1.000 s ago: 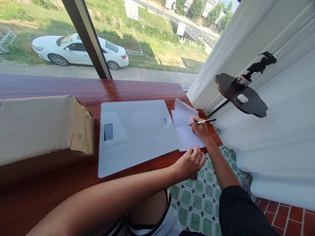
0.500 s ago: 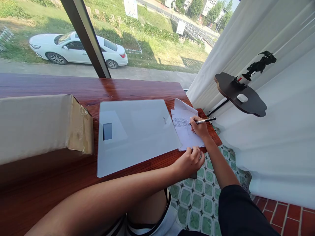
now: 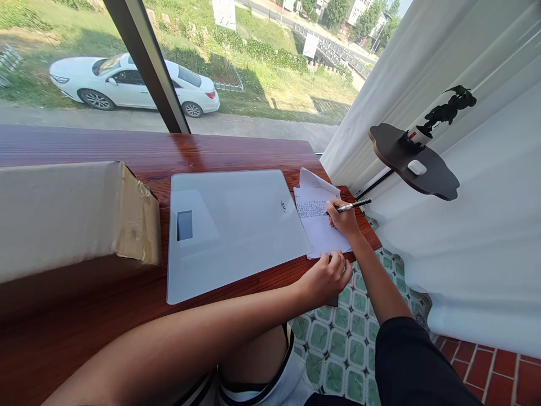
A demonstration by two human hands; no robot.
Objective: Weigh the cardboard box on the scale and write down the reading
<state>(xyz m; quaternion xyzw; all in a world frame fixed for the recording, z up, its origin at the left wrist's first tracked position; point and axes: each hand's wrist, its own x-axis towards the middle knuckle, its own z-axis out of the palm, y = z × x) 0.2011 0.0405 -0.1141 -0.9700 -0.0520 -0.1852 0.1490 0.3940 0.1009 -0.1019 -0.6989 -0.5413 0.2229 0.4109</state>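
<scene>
My right hand (image 3: 341, 217) is closed around a pen (image 3: 354, 206), its tip on a sheet of paper (image 3: 323, 234). Rows of small handwriting cover the upper part of this sheet, and its top end is folded back. By the sheet's lower edge, at the front of the desk, my left hand (image 3: 327, 274) has its fingers curled; whatever they may hold is hidden. Left of the paper lies a flat pale glass board (image 3: 236, 225) with a small dark rectangle, its right edge meeting or overlapping the sheet.
A cardboard box (image 3: 59, 217) stands on the left of the reddish wooden desk (image 3: 240, 148). Beyond the desk's right end, a dark side table (image 3: 391, 141) carries a potted plant (image 3: 418, 135) and a small white case (image 3: 417, 167). White curtains (image 3: 477, 225) hang at the right.
The pen and both hands stay almost where they were. Only a very slight shift of the whole view shows.
</scene>
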